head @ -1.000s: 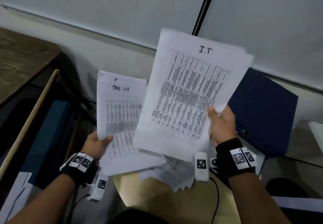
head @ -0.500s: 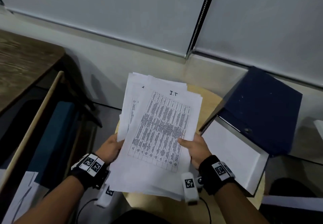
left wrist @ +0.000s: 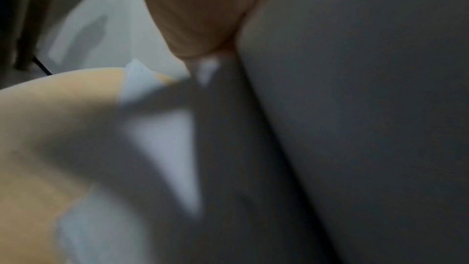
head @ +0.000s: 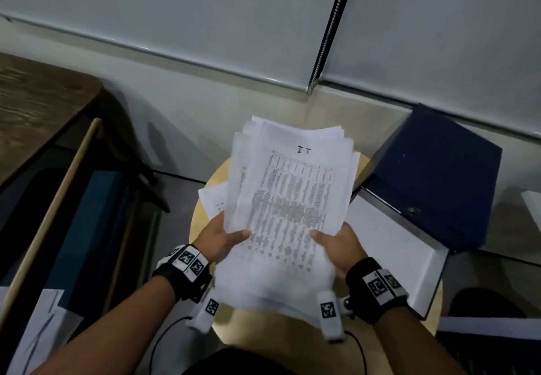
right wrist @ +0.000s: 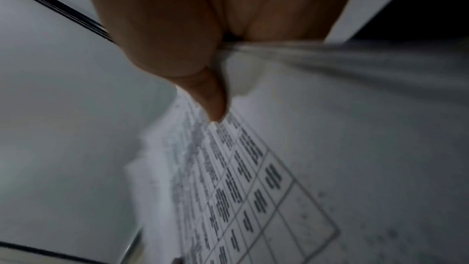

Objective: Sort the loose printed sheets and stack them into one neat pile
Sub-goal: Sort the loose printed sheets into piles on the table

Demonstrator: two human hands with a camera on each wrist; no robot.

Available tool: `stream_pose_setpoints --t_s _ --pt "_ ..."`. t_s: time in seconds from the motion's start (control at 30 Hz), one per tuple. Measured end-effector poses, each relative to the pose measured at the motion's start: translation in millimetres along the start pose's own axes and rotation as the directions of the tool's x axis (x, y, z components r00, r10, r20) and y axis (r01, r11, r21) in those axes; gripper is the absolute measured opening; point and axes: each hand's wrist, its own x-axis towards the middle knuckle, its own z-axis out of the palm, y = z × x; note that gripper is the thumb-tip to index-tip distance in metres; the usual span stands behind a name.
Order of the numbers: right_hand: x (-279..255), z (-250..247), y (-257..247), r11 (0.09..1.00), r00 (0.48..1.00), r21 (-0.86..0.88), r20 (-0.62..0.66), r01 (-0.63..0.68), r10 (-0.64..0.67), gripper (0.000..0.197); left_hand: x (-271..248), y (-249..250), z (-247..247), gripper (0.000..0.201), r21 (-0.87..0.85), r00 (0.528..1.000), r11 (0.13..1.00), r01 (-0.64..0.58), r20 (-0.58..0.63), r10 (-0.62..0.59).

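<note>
Left to right: left hand clamped on lower left edge of the sheaf of printed sheets, thumb on top, other fingers hidden beneath. Sheaf held above the round counter, long axis running away from the body, far edges fanned and uneven. One stray sheet lying flat on the counter, just beyond the left hand, partly under the sheaf. Right hand gripping lower right edge, thumb pressed on the printed table. Blue binder open at right. Probable next step: squaring the edges, then collecting the stray sheet, nearer the left hand.
</note>
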Motion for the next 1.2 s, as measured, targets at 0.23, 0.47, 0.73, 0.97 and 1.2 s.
stream_pose_setpoints --t_s 0.23,0.47,0.73,0.97,1.2 --pt "1.2 -52.1 -7.0 0.987 0.954 -0.16 -0.299 -0.018 -0.031 0.03 27.6 -44.7 -1.6 0.017 0.558 0.906 0.729 0.397 -0.364 -0.215" --pt "-15.3 -80.9 -2.3 0.989 0.922 -0.139 -0.387 -0.051 -0.006 0.019 50.0 -66.0 16.0 0.031 0.727 0.905 0.539 0.425 -0.337 -0.26" --pt "-23.7 -85.0 -4.4 0.995 0.925 -0.083 -0.379 -0.05 0.015 0.006 58.9 -68.7 26.9 0.072 0.512 0.732 0.54 0.667 -0.585 -0.35" --pt "-33.2 -106.4 -14.4 0.985 0.898 -0.169 -0.437 -0.025 -0.052 0.02 65.7 -71.5 13.6 0.029 0.535 0.78 0.578 0.616 -0.515 -0.355" --pt "-33.5 -141.8 -36.5 0.983 0.839 -0.137 -0.515 0.121 -0.175 0.029 55.0 -66.7 -25.2 0.032 0.355 0.68 0.686 0.635 -0.679 -0.278"
